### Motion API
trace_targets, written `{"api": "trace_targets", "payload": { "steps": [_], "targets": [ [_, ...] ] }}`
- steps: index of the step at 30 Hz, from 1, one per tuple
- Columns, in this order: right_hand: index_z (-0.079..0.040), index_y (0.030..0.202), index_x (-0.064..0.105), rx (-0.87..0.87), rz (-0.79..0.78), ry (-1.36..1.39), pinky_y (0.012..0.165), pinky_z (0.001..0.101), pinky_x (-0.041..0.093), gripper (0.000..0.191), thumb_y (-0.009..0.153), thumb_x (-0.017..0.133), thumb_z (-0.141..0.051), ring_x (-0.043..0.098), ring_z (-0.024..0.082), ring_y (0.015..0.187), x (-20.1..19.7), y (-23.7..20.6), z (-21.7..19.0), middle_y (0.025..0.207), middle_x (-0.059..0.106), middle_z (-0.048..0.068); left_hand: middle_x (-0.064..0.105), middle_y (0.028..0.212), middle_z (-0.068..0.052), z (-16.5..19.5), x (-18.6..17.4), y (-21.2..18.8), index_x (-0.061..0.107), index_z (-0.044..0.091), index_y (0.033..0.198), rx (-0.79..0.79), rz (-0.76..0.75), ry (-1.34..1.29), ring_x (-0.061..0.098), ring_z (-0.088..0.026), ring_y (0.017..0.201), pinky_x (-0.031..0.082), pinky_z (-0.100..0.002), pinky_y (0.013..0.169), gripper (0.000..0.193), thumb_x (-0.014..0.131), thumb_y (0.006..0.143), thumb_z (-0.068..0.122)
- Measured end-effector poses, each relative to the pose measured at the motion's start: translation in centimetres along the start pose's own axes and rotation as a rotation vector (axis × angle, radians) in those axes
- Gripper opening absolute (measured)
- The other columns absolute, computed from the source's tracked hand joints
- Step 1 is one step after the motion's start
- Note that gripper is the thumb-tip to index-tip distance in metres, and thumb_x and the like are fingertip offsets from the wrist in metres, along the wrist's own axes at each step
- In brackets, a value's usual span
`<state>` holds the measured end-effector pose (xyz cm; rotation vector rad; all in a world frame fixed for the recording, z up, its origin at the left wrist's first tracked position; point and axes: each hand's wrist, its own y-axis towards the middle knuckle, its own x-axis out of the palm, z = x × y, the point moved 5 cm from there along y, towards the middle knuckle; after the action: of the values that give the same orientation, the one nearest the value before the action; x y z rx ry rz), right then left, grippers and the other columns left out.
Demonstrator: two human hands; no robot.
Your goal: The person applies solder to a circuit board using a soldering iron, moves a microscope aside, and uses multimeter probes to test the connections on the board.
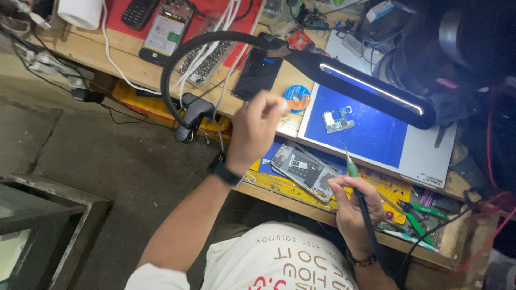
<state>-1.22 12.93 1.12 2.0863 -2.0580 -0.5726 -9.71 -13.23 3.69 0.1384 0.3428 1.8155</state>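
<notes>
1. The place looks like a small repair workshop with a rough grey floor (107, 161). A wooden table (134, 67) runs across the view and is crowded with cables, phones and tools.
2. The left hand (257, 126) is raised above the table edge, closed into a loose fist. It seems to pinch something small and pale at the fingertips, but I cannot tell what it is.
3. The right hand (352, 207) is closed around a soldering iron (356, 185) with a green grip. The tip points up, toward the blue mat (371, 134).
4. A small green circuit board (337, 121) lies on the blue mat, under the black bar lamp (371, 88). It is well apart from both hands.
5. An opened phone (303, 169) lies just beside the right hand, between it and the mat.
6. Risk: the iron tip is near the opened phone. If the right hand slips, I think the tip may touch it and burn it. The iron's cable (430, 231) passes near the green cutters (422, 212) and could catch there.
7. Containers: a clear plastic box (207, 56) behind the lamp's neck seems to hold many small parts. They are too small to identify.
8. A white paper roll (80, 12) stands at the far left corner.
</notes>
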Motion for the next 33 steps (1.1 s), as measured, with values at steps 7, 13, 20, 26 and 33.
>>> {"api": "trace_targets", "payload": {
  "steps": [7,13,20,26,33],
  "targets": [
    [-0.005,0.112,0.061,-0.045,0.01,-0.306,0.076,0.0217,0.051,0.032,0.087,0.079,0.003,0.069,0.011,0.084,-0.3,-0.9,-1.4,0.095,0.076,0.009,0.071,0.087,-0.018,-5.4,2.2,10.8,0.062,0.002,0.1,0.086,0.176,0.584,0.069,-0.042,0.083,0.051,-0.053,0.068,0.018,0.068,0.093,0.018],
    [-0.006,0.113,0.061,-0.056,0.032,-0.303,0.079,0.0216,0.054,0.031,0.088,0.078,0.001,0.072,0.011,0.089,-1.6,-1.5,-0.9,0.097,0.075,0.008,0.07,0.096,-0.024,-7.3,3.3,16.0,0.055,0.001,0.11,0.024,0.108,0.773,0.071,-0.043,0.091,0.056,-0.052,0.074,0.029,0.069,0.091,0.018],
    [-0.006,0.112,0.063,0.04,0.064,-0.276,0.067,0.0172,0.045,0.03,0.087,0.078,0.001,0.065,0.006,0.077,-2.8,-2.5,1.2,0.094,0.077,0.007,0.068,0.105,-0.029,-8.6,3.4,18.1,0.053,-0.001,0.112,0.006,0.211,0.691,0.068,-0.047,0.093,0.056,-0.054,0.071,0.048,0.078,0.079,0.023],
    [-0.004,0.111,0.065,0.053,0.054,-0.305,0.073,0.0197,0.048,0.029,0.086,0.078,0.003,0.063,0.008,0.08,-2.9,-2.9,1.2,0.096,0.077,0.008,0.072,0.099,-0.023,-8.0,3.4,18.3,0.06,0.006,0.115,0.074,0.116,0.805,0.072,-0.042,0.092,0.059,-0.051,0.076,0.041,0.076,0.083,0.024],
    [-0.004,0.112,0.064,0.011,0.065,-0.271,0.084,0.0236,0.056,0.031,0.086,0.079,0.004,0.072,0.012,0.091,-2.3,-3.2,0.5,0.097,0.075,0.009,0.074,0.098,-0.021,-5.3,2.6,13.6,0.07,0.006,0.107,-0.194,-0.019,0.779,0.072,-0.039,0.094,0.058,-0.049,0.079,0.042,0.077,0.086,0.041]
  ]
}}
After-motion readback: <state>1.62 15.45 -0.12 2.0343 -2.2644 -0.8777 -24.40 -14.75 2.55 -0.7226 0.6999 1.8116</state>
